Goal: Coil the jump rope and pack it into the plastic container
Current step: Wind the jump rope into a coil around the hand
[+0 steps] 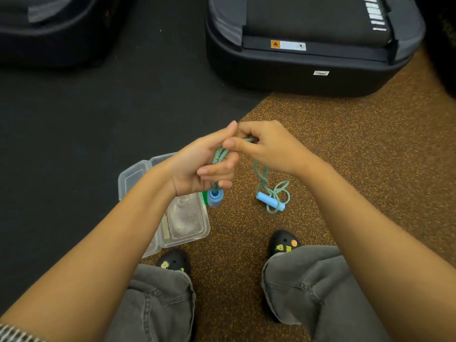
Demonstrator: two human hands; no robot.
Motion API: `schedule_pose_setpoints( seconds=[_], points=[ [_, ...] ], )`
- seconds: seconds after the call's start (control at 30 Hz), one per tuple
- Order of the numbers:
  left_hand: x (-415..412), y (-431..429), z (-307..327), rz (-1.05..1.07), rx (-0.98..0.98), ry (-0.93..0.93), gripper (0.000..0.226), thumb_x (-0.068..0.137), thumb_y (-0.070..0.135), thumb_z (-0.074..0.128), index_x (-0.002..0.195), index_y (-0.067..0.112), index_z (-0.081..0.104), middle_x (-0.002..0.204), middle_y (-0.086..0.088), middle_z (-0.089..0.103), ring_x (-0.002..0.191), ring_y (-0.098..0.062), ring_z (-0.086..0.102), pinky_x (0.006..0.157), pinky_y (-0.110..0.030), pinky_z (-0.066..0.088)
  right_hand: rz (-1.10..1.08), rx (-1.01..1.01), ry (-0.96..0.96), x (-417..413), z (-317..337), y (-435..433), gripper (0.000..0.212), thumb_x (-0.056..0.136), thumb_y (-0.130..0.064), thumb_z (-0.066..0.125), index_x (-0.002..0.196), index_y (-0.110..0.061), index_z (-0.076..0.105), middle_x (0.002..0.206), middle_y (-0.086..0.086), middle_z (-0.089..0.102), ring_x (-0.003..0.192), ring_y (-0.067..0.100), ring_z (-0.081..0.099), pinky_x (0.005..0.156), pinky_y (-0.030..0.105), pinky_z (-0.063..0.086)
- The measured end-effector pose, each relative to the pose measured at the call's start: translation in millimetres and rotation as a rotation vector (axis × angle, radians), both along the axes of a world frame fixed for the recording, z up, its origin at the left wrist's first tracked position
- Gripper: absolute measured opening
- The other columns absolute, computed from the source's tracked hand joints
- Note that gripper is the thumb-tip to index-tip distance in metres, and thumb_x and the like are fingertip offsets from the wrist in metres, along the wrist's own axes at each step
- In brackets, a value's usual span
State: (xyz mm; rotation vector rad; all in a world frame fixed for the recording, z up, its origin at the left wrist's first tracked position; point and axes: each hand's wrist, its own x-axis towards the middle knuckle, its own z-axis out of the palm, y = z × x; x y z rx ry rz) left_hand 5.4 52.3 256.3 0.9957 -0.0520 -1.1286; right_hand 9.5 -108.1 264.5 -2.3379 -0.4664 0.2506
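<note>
My left hand (202, 164) is closed around a small bundle of the green-and-blue jump rope (262, 180), with one blue handle (215, 198) hanging just below the fist. My right hand (266, 146) pinches the rope right beside the left fingertips. From there the rope drops to the floor and loops around the second blue handle (270, 203), which lies flat on the speckled mat. The clear plastic container (187, 223) stands open on the floor under my left wrist, its lid (134, 178) hinged back to the left.
A large black case (308, 45) sits ahead on the right and another dark case (49, 28) at the far left. The floor is black mat on the left and brown speckled mat (345, 144) on the right. My knees and black clogs (283, 244) are below.
</note>
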Motion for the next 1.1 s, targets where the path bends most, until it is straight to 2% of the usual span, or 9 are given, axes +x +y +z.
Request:
schedule_pose_setpoints(
  seconds=[0.1,0.23,0.4,0.5,0.6,0.73,0.93,1.0,1.1],
  points=[
    [3,2,3,0.045,-0.327,0.148,0.059,0.090,0.047,0.036,0.045,0.012,0.052,0.024,0.004,0.032,0.029,-0.009,0.022,0.050,-0.019,0.039,-0.056,0.004,0.066,0,-2,1,0.050,0.092,-0.046,0.042,0.074,0.000,0.055,0.057,-0.003,0.041,0.057,0.010,0.037,0.059,0.031,0.031],
    [10,6,4,0.292,-0.579,0.233,0.051,0.093,0.035,0.039,0.054,0.009,0.058,0.029,0.000,0.042,0.032,-0.011,0.027,0.056,-0.019,0.045,0.014,-0.123,0.132,-7,-11,11,0.033,0.097,-0.036,0.038,0.077,-0.016,0.055,0.061,-0.003,0.048,0.060,0.014,0.044,0.059,0.032,0.031],
    [9,5,-1,0.629,-0.317,0.120,0.048,0.097,0.033,0.033,0.080,0.014,0.073,0.050,0.006,0.058,0.038,-0.005,0.042,0.058,-0.015,0.048,0.107,-0.218,0.104,-15,-17,24,0.031,0.097,-0.030,0.037,0.098,-0.004,0.054,0.093,0.021,0.064,0.082,0.031,0.057,0.066,0.032,0.034],
    [8,3,0,0.617,-0.196,0.014,0.042,0.098,0.030,0.029,0.110,0.009,0.064,0.094,-0.004,0.073,0.081,-0.011,0.067,0.084,-0.024,0.055,0.138,-0.242,0.066,-16,-14,22,0.023,0.097,-0.030,0.038,0.093,-0.011,0.050,0.082,0.014,0.059,0.080,0.032,0.055,0.066,0.031,0.034],
    [8,0,-1,0.609,-0.006,-0.108,0.043,0.100,0.027,0.025,0.126,0.006,0.051,0.125,-0.009,0.061,0.120,-0.020,0.056,0.101,-0.030,0.044,0.169,-0.264,0.050,-18,-11,22,0.017,0.097,-0.031,0.038,0.086,-0.018,0.039,0.072,0.001,0.045,0.071,0.025,0.047,0.065,0.035,0.037],
    [5,-6,-4,0.560,0.273,-0.304,0.041,0.101,0.025,0.027,0.135,0.009,0.043,0.141,-0.009,0.048,0.131,-0.017,0.044,0.108,-0.028,0.036,0.189,-0.247,0.010,-19,-9,21,0.016,0.095,-0.025,0.043,0.096,-0.010,0.050,0.076,0.001,0.049,0.069,0.023,0.048,0.065,0.038,0.042],
    [0,-11,-8,0.354,0.804,-0.666,0.039,0.097,0.040,0.033,0.122,0.022,0.057,0.120,0.000,0.062,0.112,-0.012,0.055,0.098,-0.028,0.040,0.149,-0.071,-0.019,-15,3,13,0.007,0.083,-0.015,0.058,0.082,-0.009,0.058,0.054,-0.013,0.040,0.050,0.005,0.041,0.056,0.018,0.033],
    [-3,-13,-8,0.279,0.901,-0.744,0.044,0.098,0.041,0.027,0.098,0.020,0.065,0.092,-0.002,0.065,0.090,-0.013,0.058,0.076,-0.020,0.041,0.115,-0.056,-0.044,-13,5,9,0.012,0.082,-0.021,0.062,0.079,-0.010,0.060,0.052,-0.013,0.041,0.050,0.003,0.044,0.056,0.015,0.032],
    [-5,-14,-1,0.190,0.862,-0.734,0.064,0.099,0.044,0.018,0.052,0.018,0.052,0.043,0.000,0.053,0.049,-0.003,0.052,0.056,-0.012,0.038,0.063,-0.006,-0.069,-9,7,3,0.018,0.080,-0.029,0.068,0.078,-0.012,0.062,0.053,-0.014,0.044,0.053,0.001,0.044,0.056,0.014,0.033]
  ],
)
